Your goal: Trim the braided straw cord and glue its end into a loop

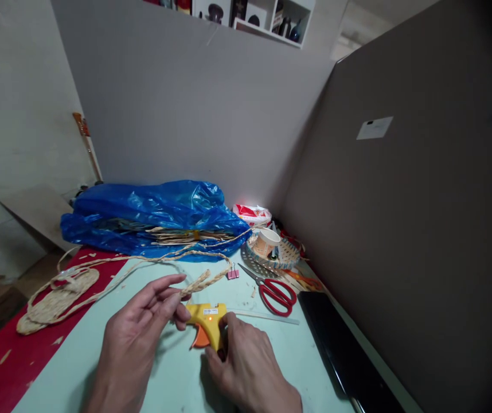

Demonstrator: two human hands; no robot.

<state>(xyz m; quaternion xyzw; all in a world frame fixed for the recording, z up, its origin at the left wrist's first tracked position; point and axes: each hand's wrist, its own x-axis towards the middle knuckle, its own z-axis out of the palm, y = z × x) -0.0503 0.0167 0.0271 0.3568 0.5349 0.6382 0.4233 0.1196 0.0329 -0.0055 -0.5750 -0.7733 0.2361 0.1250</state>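
My left hand point(145, 321) pinches the end of a braided straw cord point(203, 282), which bends in a loop above its fingertips. Just right of those fingertips is a yellow glue gun point(209, 319) with an orange trigger, its nozzle end pointing left toward the cord. My right hand point(248, 358) has its fingers around the gun's handle. A clear glue stick point(265, 316) extends rightward from behind the gun. The long cord runs back and left to a woven straw sole point(67, 295) on red cloth. A pink binder clip point(233, 274) is at the cord's bend.
Red-handled scissors point(277, 296) lie right of centre, before a woven basket point(288, 256) holding a paper cup point(267, 242). A blue plastic bag point(151, 201) of straw fills the back left. A black flat object point(344, 350) lies along the right edge beside a grey partition point(409, 218).
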